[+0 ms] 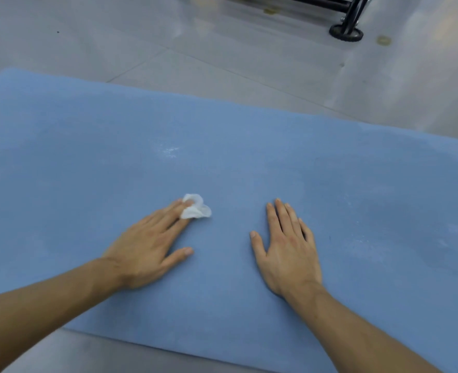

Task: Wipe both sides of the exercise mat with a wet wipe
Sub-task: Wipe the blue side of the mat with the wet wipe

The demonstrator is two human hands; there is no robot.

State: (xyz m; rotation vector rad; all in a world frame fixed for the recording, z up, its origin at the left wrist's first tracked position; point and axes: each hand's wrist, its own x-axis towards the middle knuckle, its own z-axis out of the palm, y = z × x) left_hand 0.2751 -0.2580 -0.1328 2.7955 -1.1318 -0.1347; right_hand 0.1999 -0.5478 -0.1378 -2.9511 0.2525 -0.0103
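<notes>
Down on the grey floor [114, 36] lies the blue mat [249, 162], spread flat across the view. Both hands rest on it, palms down. The left hand [147, 246] has straight fingers pressing a crumpled white wipe [196, 210] to the mat under the fingertips (not curled round it). The right hand [287, 249] lies flat and released, holding nothing. Whitish smears [168, 152] show on the mat beyond the wipe. A black wheeled frame [347, 25] stands on the floor, well apart.
</notes>
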